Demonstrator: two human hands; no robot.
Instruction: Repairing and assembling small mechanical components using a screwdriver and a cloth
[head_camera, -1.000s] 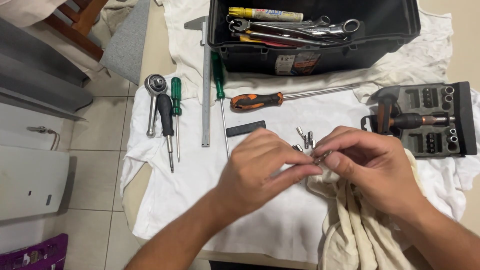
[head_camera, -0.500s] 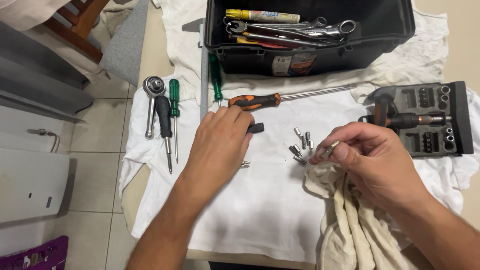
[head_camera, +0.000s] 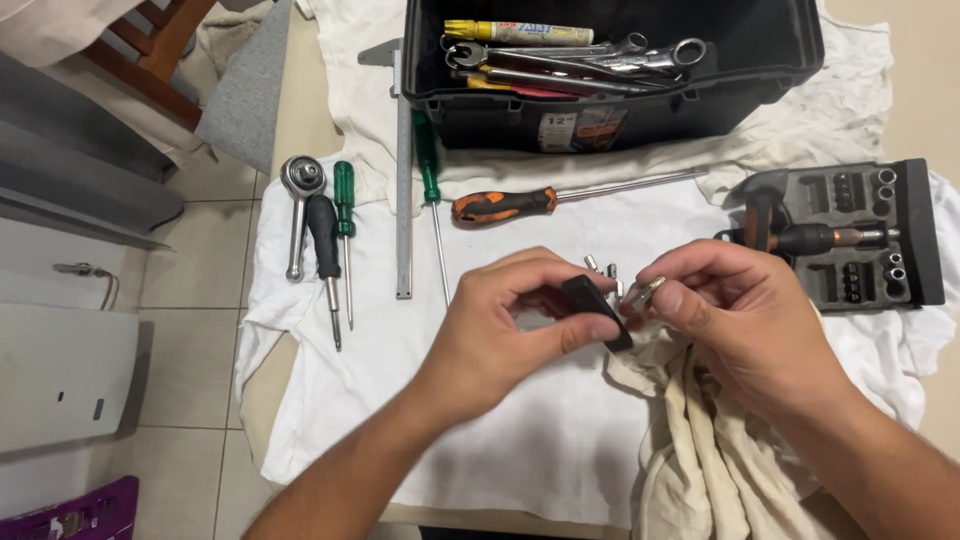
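Black rectangular bit holder (head_camera: 597, 309) in left hand (head_camera: 510, 325) grip, small metal bit (head_camera: 641, 293) and cream rag (head_camera: 700, 440) in right hand (head_camera: 745, 325) grip

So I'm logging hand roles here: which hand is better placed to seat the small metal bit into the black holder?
Probably the right hand: it pinches the small metal bit right beside the black holder, which the left hand grips.
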